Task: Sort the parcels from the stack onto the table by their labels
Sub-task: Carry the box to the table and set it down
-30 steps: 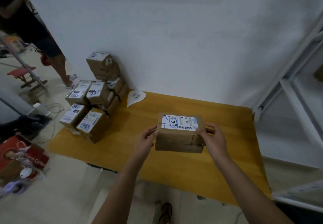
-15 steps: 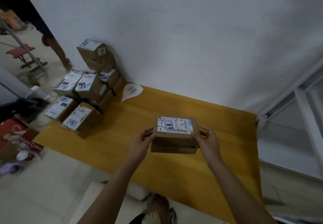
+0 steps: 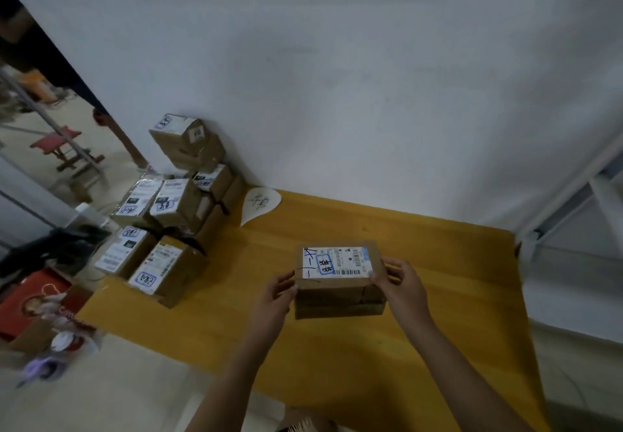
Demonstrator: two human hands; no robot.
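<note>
Cardboard parcel (image 3: 338, 297) is held between both hands over the middle of the yellow wooden table (image 3: 445, 313). It is kept level, with its white label (image 3: 337, 261) turned upward; blue handwriting and a barcode are seen on that label. Whether its underside touches the tabletop cannot be told. The left hand (image 3: 273, 302) is pressed to the parcel's left end with bent fingers curled onto the upper edge. The right hand (image 3: 403, 288) is clasped round the right end, thumb on the near top corner and fingers wrapped behind.

At the table's far left corner a stack (image 3: 168, 219) of labelled brown boxes is piled against the white wall (image 3: 337, 77), well apart from the held parcel. Just beside the stack, a white leaf-shaped paper tag (image 3: 260, 204) with handwriting is laid flat on the wood. A white metal rack (image 3: 573, 202) is seen at the right of the table. On the floor at the left, a red bag (image 3: 27, 300) is seen, and farther back a red stool (image 3: 57, 141).
</note>
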